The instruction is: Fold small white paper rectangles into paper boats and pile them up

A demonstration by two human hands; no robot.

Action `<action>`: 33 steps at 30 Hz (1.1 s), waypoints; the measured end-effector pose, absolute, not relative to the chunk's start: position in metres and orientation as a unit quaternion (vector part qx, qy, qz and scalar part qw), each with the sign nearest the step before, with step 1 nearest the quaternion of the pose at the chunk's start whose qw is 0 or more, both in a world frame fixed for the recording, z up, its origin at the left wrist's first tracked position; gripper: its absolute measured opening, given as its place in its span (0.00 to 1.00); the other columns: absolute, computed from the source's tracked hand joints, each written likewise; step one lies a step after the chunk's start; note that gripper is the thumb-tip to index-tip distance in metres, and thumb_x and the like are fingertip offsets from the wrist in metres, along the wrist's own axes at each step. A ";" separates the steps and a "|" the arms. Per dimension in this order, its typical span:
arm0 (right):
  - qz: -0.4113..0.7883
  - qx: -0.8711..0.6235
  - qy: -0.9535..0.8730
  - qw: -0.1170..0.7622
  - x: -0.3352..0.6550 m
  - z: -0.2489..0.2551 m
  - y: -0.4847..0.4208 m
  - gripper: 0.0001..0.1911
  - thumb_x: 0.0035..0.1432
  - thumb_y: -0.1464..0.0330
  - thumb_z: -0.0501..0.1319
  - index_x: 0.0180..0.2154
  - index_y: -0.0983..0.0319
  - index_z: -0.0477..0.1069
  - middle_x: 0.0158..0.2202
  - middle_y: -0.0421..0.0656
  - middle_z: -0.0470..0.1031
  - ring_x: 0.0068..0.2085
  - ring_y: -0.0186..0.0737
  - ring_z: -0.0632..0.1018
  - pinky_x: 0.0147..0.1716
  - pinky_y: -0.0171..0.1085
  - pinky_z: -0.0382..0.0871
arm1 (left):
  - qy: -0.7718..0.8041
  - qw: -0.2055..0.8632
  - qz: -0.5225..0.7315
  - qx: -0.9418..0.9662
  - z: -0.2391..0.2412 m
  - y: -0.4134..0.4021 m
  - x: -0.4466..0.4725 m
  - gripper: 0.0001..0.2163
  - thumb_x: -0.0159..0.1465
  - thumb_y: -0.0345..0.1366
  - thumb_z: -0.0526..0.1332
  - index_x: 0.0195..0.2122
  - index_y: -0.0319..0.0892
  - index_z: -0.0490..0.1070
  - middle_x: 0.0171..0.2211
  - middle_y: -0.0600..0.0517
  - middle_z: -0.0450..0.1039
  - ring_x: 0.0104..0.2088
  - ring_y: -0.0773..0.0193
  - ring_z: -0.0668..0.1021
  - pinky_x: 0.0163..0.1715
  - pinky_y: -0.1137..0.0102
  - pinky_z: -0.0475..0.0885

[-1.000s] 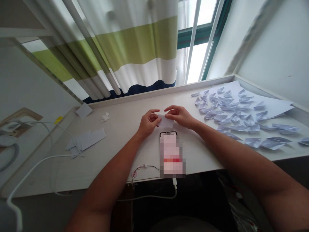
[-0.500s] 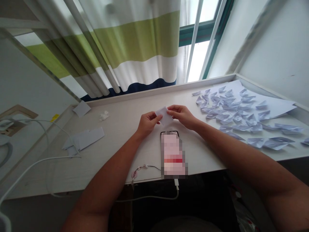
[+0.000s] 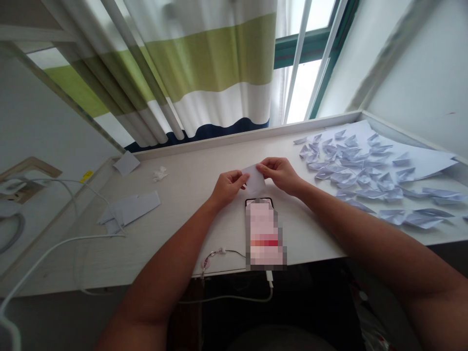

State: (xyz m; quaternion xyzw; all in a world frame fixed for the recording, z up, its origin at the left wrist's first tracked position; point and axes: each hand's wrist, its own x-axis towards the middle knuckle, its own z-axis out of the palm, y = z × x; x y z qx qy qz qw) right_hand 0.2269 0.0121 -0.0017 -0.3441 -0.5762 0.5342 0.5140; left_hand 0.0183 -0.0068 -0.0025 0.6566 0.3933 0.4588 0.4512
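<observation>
A small white sheet of paper (image 3: 255, 179) is held up just above the desk between both hands. My left hand (image 3: 229, 187) pinches its left edge with thumb and fingers. At the upper right corner, my right hand (image 3: 281, 172) grips the same paper, thumb in front and fingers behind. Directly below the paper lies a phone (image 3: 263, 234) with a blurred screen, a charging cable plugged into its lower end and a beaded strap (image 3: 212, 253) beside it. Many folded paper boats (image 3: 360, 165) are spread out to the right of my right hand.
Flat white sheets (image 3: 431, 158) lie under and behind the boats. On the left are paper pieces (image 3: 135, 208), a square of paper (image 3: 126, 163) and a crumpled scrap (image 3: 160, 173). White cables (image 3: 54, 248) cross the desk's left side. A curtain (image 3: 219, 63) hangs behind.
The paper in my hands looks wider and more spread out, with the right hand slightly further from the left. The whole view has shifted a little.
</observation>
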 end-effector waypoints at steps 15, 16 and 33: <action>0.483 -0.358 -0.661 0.449 0.228 -0.005 0.009 0.35 0.54 0.36 0.72 0.27 0.63 0.77 0.24 0.42 0.78 0.26 0.36 0.76 0.26 0.36 0.71 | 0.412 0.410 0.490 0.649 0.003 -0.010 0.016 0.21 0.62 0.55 0.71 0.25 0.41 0.76 0.23 0.53 0.73 0.26 0.65 0.74 0.31 0.69 0.73; 0.474 -0.359 -0.663 0.455 0.227 -0.005 0.009 0.35 0.54 0.35 0.72 0.27 0.63 0.76 0.23 0.43 0.77 0.26 0.36 0.76 0.26 0.36 0.70 | 0.412 0.407 0.491 0.650 0.003 -0.010 0.016 0.21 0.62 0.55 0.71 0.24 0.41 0.76 0.23 0.52 0.73 0.26 0.65 0.74 0.31 0.69 0.73; 0.486 -0.364 -0.670 0.427 0.228 -0.001 0.008 0.32 0.56 0.38 0.73 0.27 0.61 0.75 0.18 0.38 0.74 0.20 0.33 0.73 0.25 0.36 0.72 | 0.398 0.451 0.519 0.607 0.002 -0.009 0.018 0.20 0.57 0.54 0.77 0.27 0.40 0.80 0.26 0.52 0.76 0.27 0.67 0.74 0.30 0.69 0.76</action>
